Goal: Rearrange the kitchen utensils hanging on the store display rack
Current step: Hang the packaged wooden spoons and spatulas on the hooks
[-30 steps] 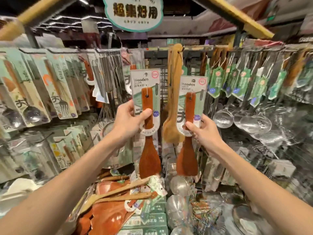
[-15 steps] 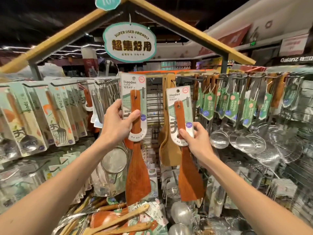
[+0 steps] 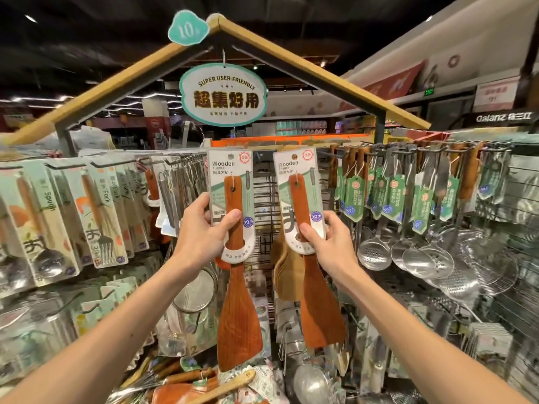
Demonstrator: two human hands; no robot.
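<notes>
Store aisles are seen behind a house-shaped wooden frame (image 3: 320,72) and an oval teal-edged sign (image 3: 223,94). Before the dark wire display rack (image 3: 264,193), a reddish-brown wooden turner (image 3: 237,310) on a white-and-green card is held upright by the left hand (image 3: 201,237), the grip pinching handle and card together. Just beside it, a second carded wooden turner (image 3: 320,313) is pinched likewise by the right hand (image 3: 329,246). Round steel skimmers (image 3: 374,255) are hung at the right.

Bright, even overhead store lighting; dark ceiling (image 3: 87,39) with strip-light glints; wide-angle bending and soft blur toward frame edges.
</notes>
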